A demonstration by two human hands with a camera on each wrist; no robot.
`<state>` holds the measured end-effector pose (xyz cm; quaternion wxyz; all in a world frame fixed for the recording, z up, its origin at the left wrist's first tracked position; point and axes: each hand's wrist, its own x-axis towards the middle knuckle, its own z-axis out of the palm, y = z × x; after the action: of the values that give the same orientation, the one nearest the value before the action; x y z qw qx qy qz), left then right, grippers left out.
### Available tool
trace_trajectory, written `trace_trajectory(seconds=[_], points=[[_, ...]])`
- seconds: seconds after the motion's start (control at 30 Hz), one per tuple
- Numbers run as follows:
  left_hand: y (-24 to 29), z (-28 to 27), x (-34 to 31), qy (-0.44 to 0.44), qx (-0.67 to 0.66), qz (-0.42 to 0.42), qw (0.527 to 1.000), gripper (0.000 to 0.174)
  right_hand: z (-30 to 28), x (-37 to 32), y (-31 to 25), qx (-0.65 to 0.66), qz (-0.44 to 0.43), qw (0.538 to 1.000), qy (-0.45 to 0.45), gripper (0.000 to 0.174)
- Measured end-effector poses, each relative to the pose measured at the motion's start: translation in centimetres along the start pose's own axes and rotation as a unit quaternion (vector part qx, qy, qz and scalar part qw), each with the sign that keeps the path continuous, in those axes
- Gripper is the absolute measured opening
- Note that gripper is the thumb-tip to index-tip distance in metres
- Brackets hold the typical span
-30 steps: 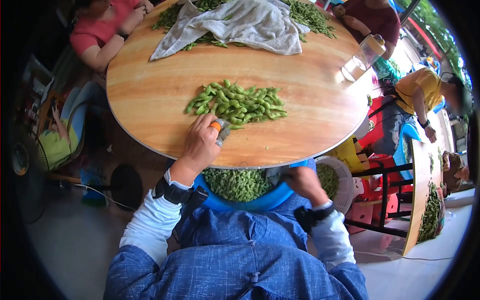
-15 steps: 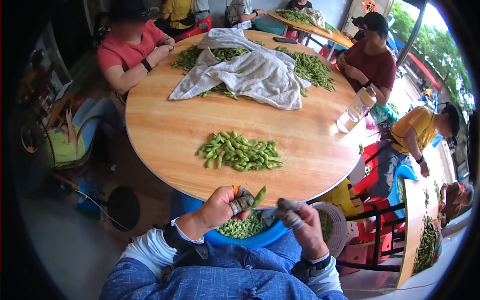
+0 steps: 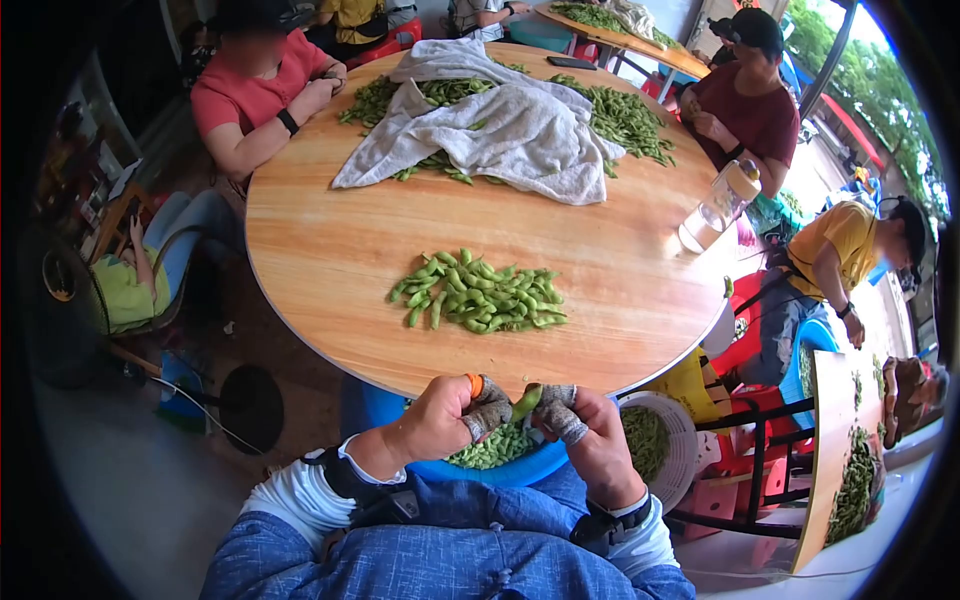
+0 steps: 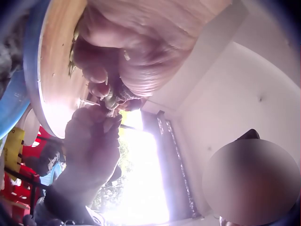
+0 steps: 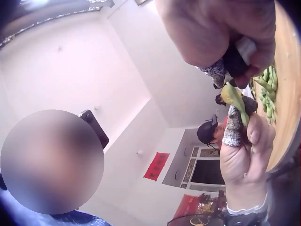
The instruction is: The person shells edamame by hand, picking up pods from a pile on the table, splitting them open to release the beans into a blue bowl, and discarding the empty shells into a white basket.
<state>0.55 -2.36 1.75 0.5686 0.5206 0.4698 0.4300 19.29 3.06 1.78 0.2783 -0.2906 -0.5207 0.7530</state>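
In the head view my left hand [image 3: 440, 422] holds a single green soybean pod [image 3: 526, 403] between thumb and fingers, over the near edge of the round wooden table [image 3: 330, 250]. Its thumb and fingertip have grey wraps, and an orange band circles one finger. From the other side, my right hand [image 3: 604, 448], also wrapped at thumb and finger, pinches the tip of the pod. The right wrist view shows the pod [image 5: 240, 104] lying along the left thumb. A pile of pods [image 3: 485, 298] lies just beyond both hands. Shelled beans [image 3: 490, 450] fill a blue tub [image 3: 540, 468] below them.
A white towel [image 3: 500, 130] covers much of a larger heap of pods [image 3: 625, 125] at the far side. A clear bottle [image 3: 715, 212] stands at the table's right. A white basket [image 3: 680, 440] sits right of the tub. Several people sit around.
The left hand has come back from the pile to the table edge with a pod. The right hand has risen from over the tub and met the pod. The head view has tilted up.
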Motion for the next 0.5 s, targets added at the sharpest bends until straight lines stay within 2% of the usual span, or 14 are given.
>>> trace_trajectory(seconds=[0.27, 0.5], points=[[-0.01, -0.07, -0.17, 0.019, 0.062, 0.025, 0.998, 0.008, -0.10, 0.15, 0.56, -0.004, -0.001, 1.000, -0.002, 0.026], [0.26, -0.11, -0.27, 0.008, 0.056, -0.011, 0.998, 0.009, 0.24, 0.09, 0.55, 0.001, 0.001, 1.000, 0.009, 0.023]])
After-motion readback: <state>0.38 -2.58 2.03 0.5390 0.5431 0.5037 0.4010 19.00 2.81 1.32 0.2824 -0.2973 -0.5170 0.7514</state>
